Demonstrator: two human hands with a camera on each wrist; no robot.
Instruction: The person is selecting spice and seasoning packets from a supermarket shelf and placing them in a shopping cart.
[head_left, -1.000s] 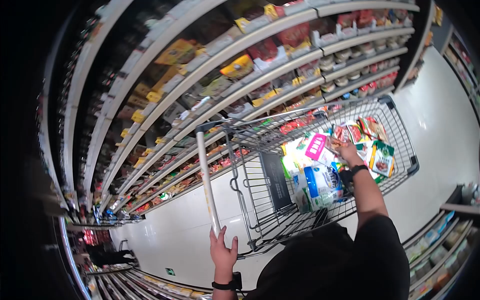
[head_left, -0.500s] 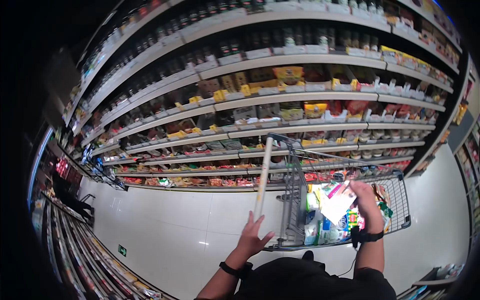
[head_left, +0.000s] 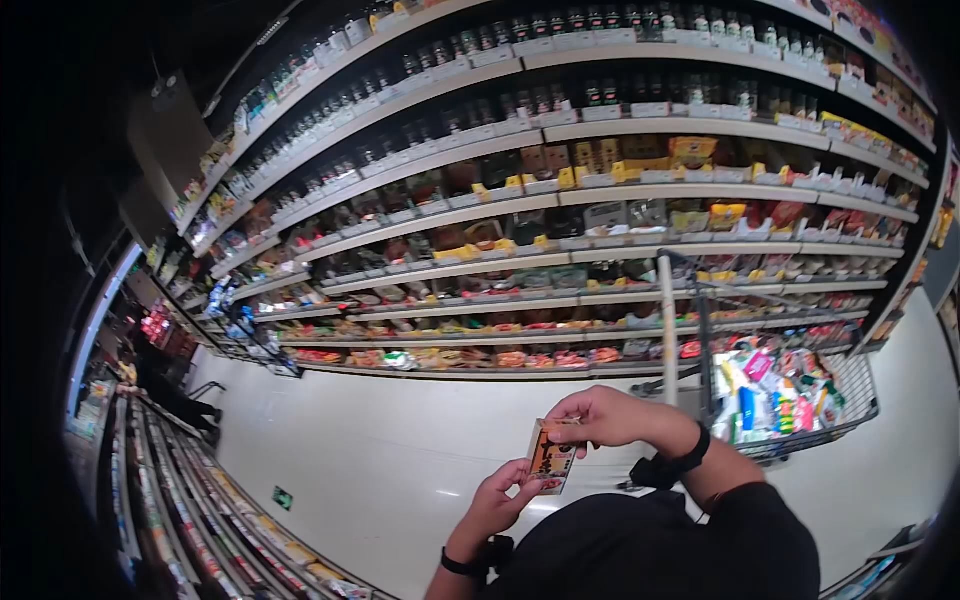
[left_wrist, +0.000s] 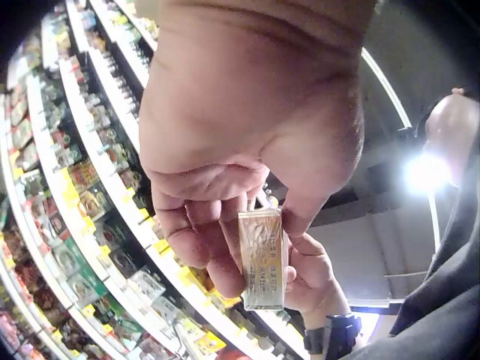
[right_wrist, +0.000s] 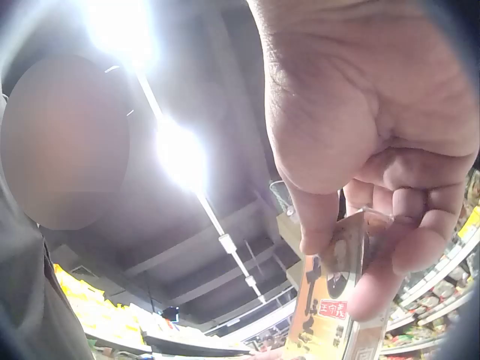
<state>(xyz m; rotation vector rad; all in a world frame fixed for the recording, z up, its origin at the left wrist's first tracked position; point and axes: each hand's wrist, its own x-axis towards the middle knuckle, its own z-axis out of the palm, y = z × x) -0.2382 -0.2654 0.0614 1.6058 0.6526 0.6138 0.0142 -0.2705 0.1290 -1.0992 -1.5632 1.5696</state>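
Observation:
Both hands hold a small flat orange box with dark lettering (head_left: 552, 457) in front of the body. My right hand (head_left: 612, 418) pinches its upper end between thumb and fingers, and my left hand (head_left: 497, 498) grips the lower end. In the left wrist view, the box's narrow printed side (left_wrist: 262, 259) faces the camera, between the thumb and curled fingers of my left hand (left_wrist: 247, 120). The right wrist view has the orange face (right_wrist: 321, 307) tilted under my right hand (right_wrist: 375, 112), thumb on one side and fingers on the other.
A shopping cart (head_left: 708, 360) full of packaged goods (head_left: 782, 395) stands at the right, beside long shelves (head_left: 560, 258) of jars and packets. Pale floor (head_left: 370, 425) lies between them and more shelving at lower left. A person in dark clothes (head_left: 165, 385) is at the far left.
My right hand has left the cart with the box and moved left in front of the body. My left hand has come off the cart handle and taken hold of the box. The cart now appears farther right.

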